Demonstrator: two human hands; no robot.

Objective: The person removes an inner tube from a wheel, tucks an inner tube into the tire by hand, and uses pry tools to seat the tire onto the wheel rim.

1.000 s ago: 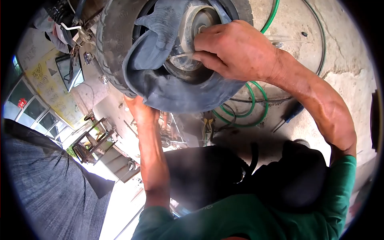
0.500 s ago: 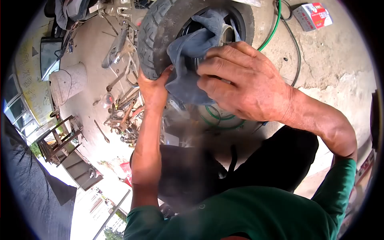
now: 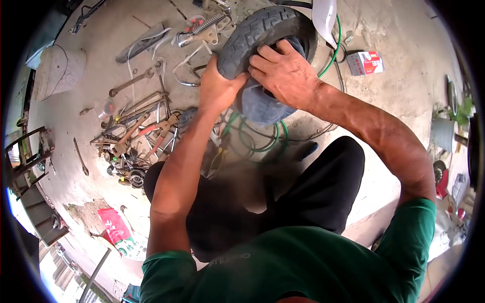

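Observation:
A black motorcycle tyre (image 3: 260, 30) with a chunky tread stands tilted in front of me. My left hand (image 3: 220, 87) is closed on its left edge, the thumb lying along the sidewall. Limp, blue-grey material (image 3: 265, 107), which looks like a flat inner tube, bulges out of the tyre's lower opening. Over its upper part, my right hand (image 3: 288, 73) is bent with the fingers curled at the tyre's inner edge. Its fingertips are partly hidden inside the opening.
Wrenches, hammers and other tools (image 3: 146, 131) lie piled on the concrete at left. A green hose (image 3: 280, 139) coils below the tyre. To the right sits a red and white box (image 3: 365, 63); a whitish bucket (image 3: 60, 73) stands far left, near a shock absorber (image 3: 207, 28).
My right hand has moved up and left, pressing close to the tyre. The blue-grey material, loosely draped before, now sits mostly inside the opening. The view has shifted.

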